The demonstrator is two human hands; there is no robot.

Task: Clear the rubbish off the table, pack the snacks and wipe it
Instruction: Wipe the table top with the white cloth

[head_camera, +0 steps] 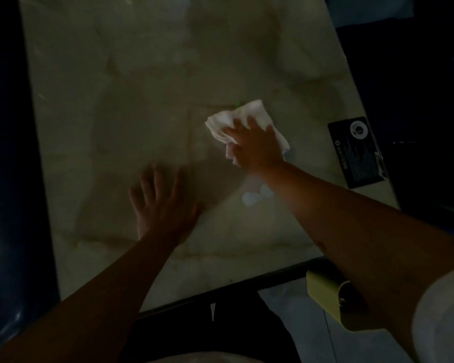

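While the right hand (257, 146) pressed a crumpled white cloth (247, 119) against the pale marble-patterned surface (142, 74), its fingers lay spread and nearly straight over the wad, so the grip was a flat press rather than a closed hold, though whether the thumb tucked under the cloth's edge could not be told. The cloth sat right of the middle of the surface, partly hidden under the palm. The left hand (163, 205) lay flat and wide on the bare surface nearer the person, holding nothing and seeming to brace. No rubbish or snacks showed on the visible part of the surface, so the job looked to be at the wiping step. A black printed card (358, 150) lay at the right edge, near the cloth but apart from it, and a yellow-green object (325, 292) sat below the near edge, its nature unclear in the dim light. From there, a sweep carried too far right could catch the card and push it off the edge. With only a flat press, the cloth could bunch or slip from under the palm and leave streaks. The dim light could also hide patches left unwiped.
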